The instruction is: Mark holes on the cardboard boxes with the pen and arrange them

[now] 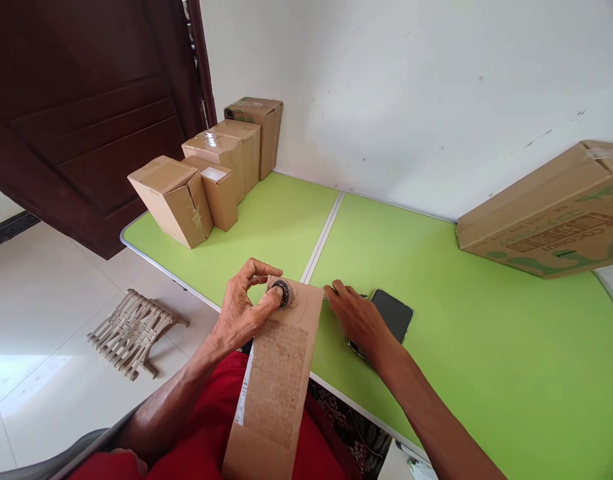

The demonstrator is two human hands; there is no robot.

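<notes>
A long cardboard box (281, 373) with a rough brown patch rests against my lap and the table's front edge. My left hand (246, 300) is closed at its upper corner, the thumb pressing a round black cap (282, 293) onto the cardboard and the forefinger reaching the top edge. Dark looping pen lines surround the cap. Just right of the box, my right hand (354, 310) has its fingers bent together over the green table (466, 347). A thin dark pen-like stick (363, 295) pokes out behind its knuckles. Under and beside that hand lies a smartphone (394, 313).
Several cardboard boxes (169, 200) stand at the table's left end. A larger printed carton (551, 220) leans by the wall at the right. On the tiled floor at left is a woven stool (131, 330). A dark red door (86, 100) stands beyond.
</notes>
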